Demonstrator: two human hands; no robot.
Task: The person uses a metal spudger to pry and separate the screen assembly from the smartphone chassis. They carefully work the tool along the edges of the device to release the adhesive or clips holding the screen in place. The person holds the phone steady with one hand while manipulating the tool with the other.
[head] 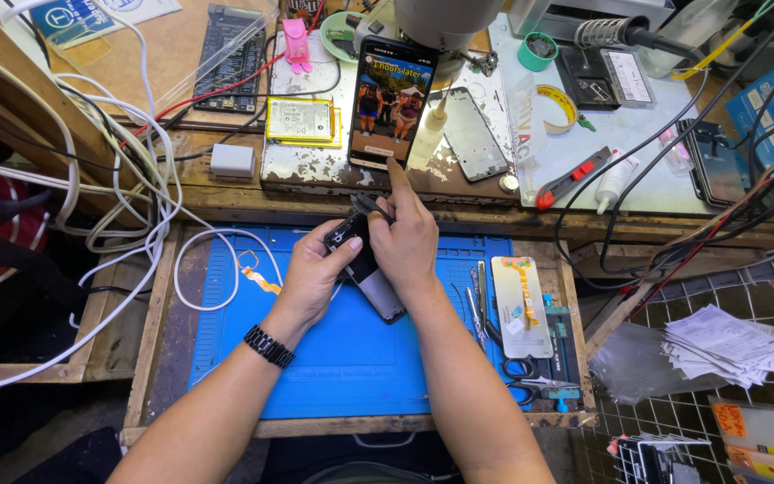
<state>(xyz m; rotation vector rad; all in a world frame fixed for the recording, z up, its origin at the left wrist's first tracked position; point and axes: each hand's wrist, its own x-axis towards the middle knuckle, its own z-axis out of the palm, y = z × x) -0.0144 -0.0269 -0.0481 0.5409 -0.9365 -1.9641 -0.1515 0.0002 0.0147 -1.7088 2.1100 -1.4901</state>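
Pretty cluttered wooden worktop (226, 184) here, white cables looping all over the left side. Below it sits a blue repair mat (333, 350), and both hands work right above it. Left hand (315, 273) has its grip closed around a dark phone body (367, 269), thumb pressed on the top end. Right hand (409, 237) grips the same phone from the other side, index finger sticking up toward a lit phone (391, 103) propped on the worktop. Tweezers (477, 305) and scissors (530, 376) lie on the mat's right edge.
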